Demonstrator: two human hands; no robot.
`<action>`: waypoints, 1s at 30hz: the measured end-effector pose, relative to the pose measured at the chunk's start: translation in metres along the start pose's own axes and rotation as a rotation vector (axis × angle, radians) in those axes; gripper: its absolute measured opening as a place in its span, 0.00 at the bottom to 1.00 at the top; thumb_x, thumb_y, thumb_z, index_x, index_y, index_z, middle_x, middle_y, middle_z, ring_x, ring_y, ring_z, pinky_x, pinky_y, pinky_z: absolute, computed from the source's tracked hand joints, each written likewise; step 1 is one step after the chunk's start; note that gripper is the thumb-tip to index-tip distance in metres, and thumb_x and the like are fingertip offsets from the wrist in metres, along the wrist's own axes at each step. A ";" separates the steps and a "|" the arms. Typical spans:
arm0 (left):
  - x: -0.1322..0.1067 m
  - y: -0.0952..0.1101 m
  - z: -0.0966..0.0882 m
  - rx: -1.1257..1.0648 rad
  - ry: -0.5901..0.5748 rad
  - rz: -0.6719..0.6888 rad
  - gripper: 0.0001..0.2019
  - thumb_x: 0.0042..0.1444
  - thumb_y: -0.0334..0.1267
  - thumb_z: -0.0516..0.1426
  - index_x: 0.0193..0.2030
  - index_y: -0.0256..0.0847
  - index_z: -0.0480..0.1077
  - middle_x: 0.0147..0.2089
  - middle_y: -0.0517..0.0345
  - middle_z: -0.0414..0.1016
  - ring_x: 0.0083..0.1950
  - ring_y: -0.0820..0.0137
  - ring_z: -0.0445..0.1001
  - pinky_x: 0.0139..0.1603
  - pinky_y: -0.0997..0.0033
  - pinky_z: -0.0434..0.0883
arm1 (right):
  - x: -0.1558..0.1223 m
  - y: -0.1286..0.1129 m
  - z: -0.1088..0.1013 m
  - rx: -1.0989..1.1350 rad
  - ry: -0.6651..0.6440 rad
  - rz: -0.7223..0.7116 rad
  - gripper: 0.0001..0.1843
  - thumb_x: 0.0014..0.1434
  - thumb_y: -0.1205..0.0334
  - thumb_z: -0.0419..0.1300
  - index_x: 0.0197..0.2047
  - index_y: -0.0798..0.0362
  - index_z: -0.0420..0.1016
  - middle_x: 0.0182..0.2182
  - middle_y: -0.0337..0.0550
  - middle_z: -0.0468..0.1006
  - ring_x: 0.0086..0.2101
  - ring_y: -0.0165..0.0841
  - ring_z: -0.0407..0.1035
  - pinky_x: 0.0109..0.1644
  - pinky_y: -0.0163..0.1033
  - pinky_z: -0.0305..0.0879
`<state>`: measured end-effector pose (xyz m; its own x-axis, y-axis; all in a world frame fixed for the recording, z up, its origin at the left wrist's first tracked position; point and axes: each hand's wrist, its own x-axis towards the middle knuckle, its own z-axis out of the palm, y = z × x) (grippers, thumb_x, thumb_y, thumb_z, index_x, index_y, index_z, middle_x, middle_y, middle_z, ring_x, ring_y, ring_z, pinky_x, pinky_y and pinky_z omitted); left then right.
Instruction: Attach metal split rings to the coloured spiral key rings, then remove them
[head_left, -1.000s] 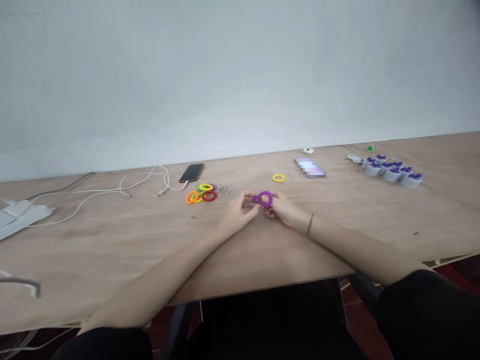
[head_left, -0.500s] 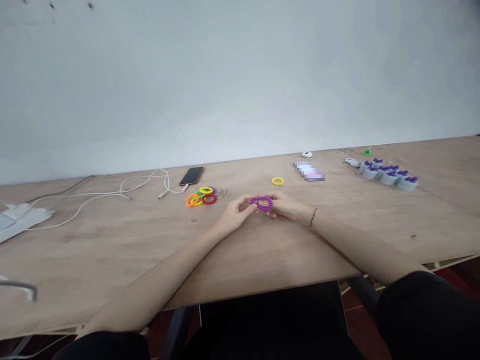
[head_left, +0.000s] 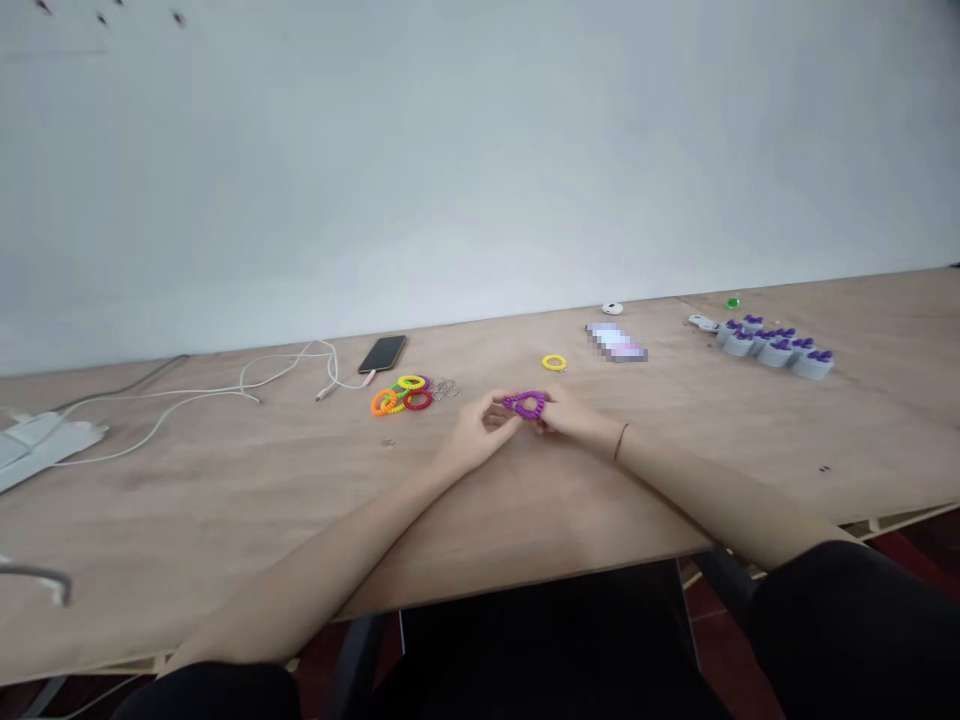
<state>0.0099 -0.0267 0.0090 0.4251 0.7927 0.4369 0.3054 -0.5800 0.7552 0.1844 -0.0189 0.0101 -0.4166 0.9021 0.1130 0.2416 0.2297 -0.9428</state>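
A purple coiled ring (head_left: 526,404) is held between both of my hands just above the wooden table (head_left: 225,500), near its middle. My left hand (head_left: 480,432) pinches the ring's left side. Its right side is gripped by my right hand (head_left: 566,417), which has a thin band at the wrist. A heap of orange, yellow, green and red coiled rings (head_left: 401,393) lies to the left of my hands, with some small metal rings (head_left: 444,387) beside it. One yellow coiled ring (head_left: 554,362) lies alone just beyond my hands.
A dark phone (head_left: 382,353) on a white cable (head_left: 247,380) lies behind the heap. At far left is a white power strip (head_left: 37,443). Several grey cups with purple tops (head_left: 776,341) stand at back right, near a small green item (head_left: 732,302) and a white round object (head_left: 613,308).
The purple ring has shifted slightly in my fingers and both hands stay together on it. The view has moved a little.
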 end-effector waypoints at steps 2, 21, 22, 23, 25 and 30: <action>0.000 0.000 -0.002 0.035 0.015 0.020 0.16 0.53 0.40 0.57 0.48 0.39 0.66 0.45 0.53 0.75 0.42 0.68 0.75 0.42 0.68 0.73 | 0.001 0.000 0.004 0.113 0.017 0.078 0.11 0.54 0.56 0.53 0.28 0.55 0.67 0.16 0.35 0.63 0.17 0.24 0.57 0.19 0.30 0.50; -0.003 0.004 -0.004 0.080 -0.062 0.069 0.18 0.52 0.40 0.57 0.50 0.39 0.65 0.48 0.51 0.73 0.42 0.68 0.74 0.44 0.66 0.73 | 0.002 0.001 -0.007 -0.055 -0.013 -0.173 0.06 0.51 0.60 0.55 0.28 0.55 0.68 0.23 0.34 0.66 0.25 0.26 0.57 0.29 0.32 0.53; -0.003 0.003 -0.003 0.086 -0.045 0.063 0.18 0.51 0.40 0.58 0.48 0.38 0.65 0.46 0.52 0.73 0.40 0.69 0.75 0.42 0.66 0.73 | 0.001 -0.001 -0.005 -0.063 0.003 -0.186 0.06 0.51 0.61 0.53 0.27 0.55 0.67 0.23 0.34 0.65 0.26 0.26 0.57 0.29 0.32 0.52; -0.003 0.003 -0.003 0.096 -0.025 0.058 0.17 0.51 0.40 0.58 0.47 0.38 0.65 0.44 0.53 0.74 0.38 0.69 0.75 0.41 0.67 0.73 | 0.000 -0.002 -0.003 -0.070 0.017 -0.197 0.06 0.51 0.62 0.52 0.26 0.55 0.66 0.23 0.34 0.65 0.26 0.26 0.56 0.29 0.32 0.52; -0.003 0.002 -0.002 0.117 0.016 0.057 0.13 0.51 0.39 0.58 0.44 0.38 0.66 0.41 0.54 0.74 0.37 0.69 0.74 0.40 0.67 0.73 | -0.001 -0.004 0.001 -0.071 0.041 -0.215 0.07 0.52 0.63 0.51 0.25 0.55 0.65 0.22 0.34 0.64 0.26 0.26 0.56 0.30 0.32 0.52; -0.003 0.005 0.000 0.160 0.075 0.102 0.09 0.54 0.40 0.55 0.40 0.39 0.66 0.39 0.54 0.73 0.38 0.69 0.73 0.39 0.68 0.73 | 0.002 0.000 0.008 -0.013 0.126 -0.201 0.08 0.50 0.65 0.49 0.23 0.54 0.64 0.19 0.34 0.62 0.24 0.26 0.55 0.28 0.33 0.51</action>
<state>0.0104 -0.0323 0.0114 0.3977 0.7367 0.5469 0.3978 -0.6755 0.6208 0.1763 -0.0201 0.0082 -0.3447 0.8759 0.3375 0.1764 0.4136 -0.8932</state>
